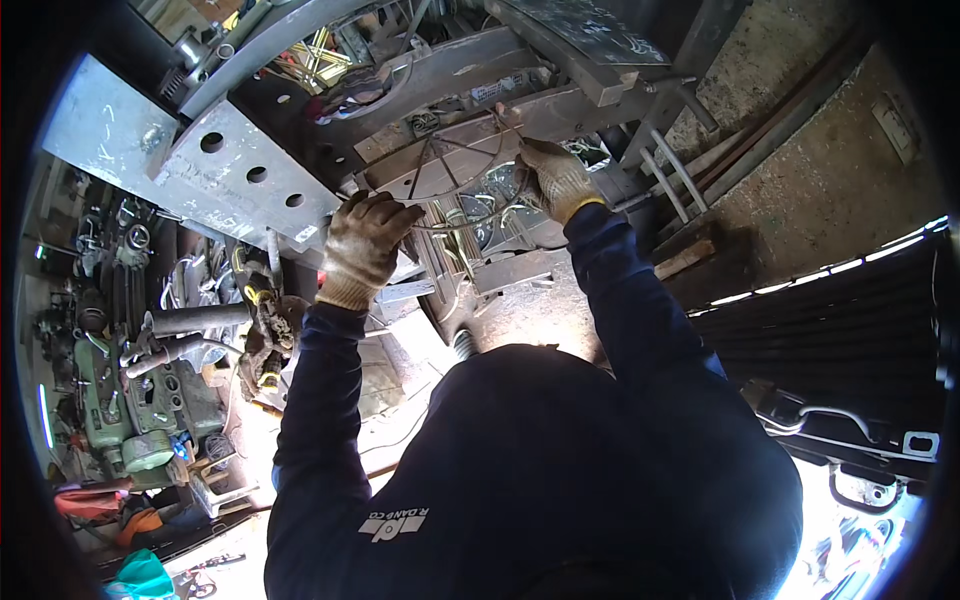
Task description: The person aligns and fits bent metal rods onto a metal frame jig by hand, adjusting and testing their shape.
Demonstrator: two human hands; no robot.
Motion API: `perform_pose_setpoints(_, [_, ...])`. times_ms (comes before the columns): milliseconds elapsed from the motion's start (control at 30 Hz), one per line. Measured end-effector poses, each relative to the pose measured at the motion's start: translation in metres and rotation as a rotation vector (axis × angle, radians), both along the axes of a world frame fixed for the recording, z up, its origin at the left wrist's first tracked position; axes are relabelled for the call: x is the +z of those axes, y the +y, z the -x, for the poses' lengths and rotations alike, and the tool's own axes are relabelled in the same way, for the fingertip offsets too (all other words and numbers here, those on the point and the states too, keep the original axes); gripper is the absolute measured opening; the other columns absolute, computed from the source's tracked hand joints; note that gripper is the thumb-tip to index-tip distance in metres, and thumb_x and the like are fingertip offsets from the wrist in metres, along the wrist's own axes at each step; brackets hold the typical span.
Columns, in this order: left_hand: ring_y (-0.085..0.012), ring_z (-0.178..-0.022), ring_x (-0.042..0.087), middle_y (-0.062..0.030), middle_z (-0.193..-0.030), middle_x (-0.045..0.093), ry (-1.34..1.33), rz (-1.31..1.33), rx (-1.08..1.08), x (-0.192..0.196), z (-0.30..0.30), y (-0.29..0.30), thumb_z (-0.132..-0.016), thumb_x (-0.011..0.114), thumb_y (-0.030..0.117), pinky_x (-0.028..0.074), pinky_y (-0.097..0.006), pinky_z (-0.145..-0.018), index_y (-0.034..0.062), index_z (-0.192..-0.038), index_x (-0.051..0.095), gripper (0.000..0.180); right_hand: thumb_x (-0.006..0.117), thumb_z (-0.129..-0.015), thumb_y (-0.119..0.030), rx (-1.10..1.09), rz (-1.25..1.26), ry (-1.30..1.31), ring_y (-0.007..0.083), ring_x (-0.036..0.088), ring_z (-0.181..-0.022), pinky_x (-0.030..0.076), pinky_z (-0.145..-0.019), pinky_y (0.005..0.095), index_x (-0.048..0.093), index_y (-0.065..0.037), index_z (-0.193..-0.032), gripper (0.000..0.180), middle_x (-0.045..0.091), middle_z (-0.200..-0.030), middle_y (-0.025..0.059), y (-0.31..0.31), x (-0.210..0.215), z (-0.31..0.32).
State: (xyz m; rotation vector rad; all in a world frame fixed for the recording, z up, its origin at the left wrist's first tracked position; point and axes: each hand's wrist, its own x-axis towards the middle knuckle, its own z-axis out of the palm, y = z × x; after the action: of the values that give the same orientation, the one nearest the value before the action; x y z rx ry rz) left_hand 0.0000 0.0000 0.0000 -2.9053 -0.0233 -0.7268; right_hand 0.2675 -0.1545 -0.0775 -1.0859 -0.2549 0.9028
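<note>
A round frame of thin metal rod with spokes (417, 172) is held up between my two gloved hands, over the steel members. My left hand (362, 240), in a dirty pale knit work glove, has its fingers curled over the near left part of the frame. My right hand (556, 178), gloved alike, is closed on the frame's right edge. Below the frame lie several thin rods (455, 240) in a bundle. Parts of the rim are hidden by the gloves.
A steel plate with round holes (225, 172) stands at the left. Heavy steel beams (440, 75) cross the far side. Tools and a green machine (100, 390) crowd the left. Metal bars (672, 180) jut out at the right, near a wooden board (815, 190).
</note>
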Motion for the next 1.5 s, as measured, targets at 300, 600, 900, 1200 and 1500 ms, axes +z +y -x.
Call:
perform_pose_setpoints(300, [-0.0249,-0.102,0.062,-0.0020,-0.102,0.066,-0.048,0.047,0.066,-0.011,-0.010,0.029,-0.080,0.071,0.020,0.046,-0.043,-0.096,0.0194,-0.104,0.069,0.024,0.066,-0.095,-0.024,-0.086,0.137,-0.360,0.0151,0.058,-0.077,0.048,-0.070,0.0310,0.065,-0.002,-0.105,0.025,0.064,-0.090,0.0051,0.053,-0.020,-0.021])
perform_pose_setpoints(600, [-0.0265,-0.091,0.061,-0.0039,-0.090,0.063,-0.049,0.119,0.064,-0.015,-0.019,0.043,-0.080,0.073,0.039,0.047,-0.043,-0.088,0.0155,-0.085,0.070,0.025,0.060,-0.097,-0.041,-0.054,0.446,-0.281,0.0188,0.065,-0.082,0.052,-0.070,0.0324,0.067,-0.003,-0.104,0.039,0.069,-0.096,0.0098,0.053,0.005,0.002])
perform_pose_setpoints(900, [-0.0268,-0.083,0.063,-0.0053,-0.081,0.061,-0.118,0.111,-0.010,-0.017,-0.026,0.034,-0.076,0.077,0.039,0.050,-0.042,-0.082,0.0134,-0.084,0.066,0.029,0.060,-0.099,-0.024,0.118,-0.476,0.618,0.0212,0.067,-0.091,0.060,-0.078,0.0352,0.058,-0.002,-0.125,0.035,0.065,-0.102,0.0117,0.030,-0.031,0.040])
perform_pose_setpoints(1200, [-0.0278,-0.077,0.062,-0.0056,-0.079,0.063,-0.097,0.237,-0.054,-0.015,-0.030,0.057,-0.074,0.079,0.036,0.050,-0.041,-0.073,0.0116,-0.083,0.065,0.030,0.059,-0.098,-0.027,0.102,-0.438,0.524,0.0173,0.067,-0.089,0.059,-0.076,0.0322,0.060,-0.004,-0.121,0.033,0.068,-0.101,0.0070,0.035,-0.036,0.049])
perform_pose_setpoints(1500, [-0.0265,-0.078,0.059,-0.0059,-0.080,0.061,-0.028,0.316,-0.204,-0.007,-0.042,0.087,-0.070,0.082,0.029,0.045,-0.041,-0.070,0.0127,-0.076,0.067,0.023,0.065,-0.095,-0.022,-0.002,-0.485,0.651,0.0131,0.058,-0.072,0.051,-0.066,0.0255,0.064,-0.004,-0.106,0.021,0.066,-0.093,0.0041,0.048,-0.042,0.059])
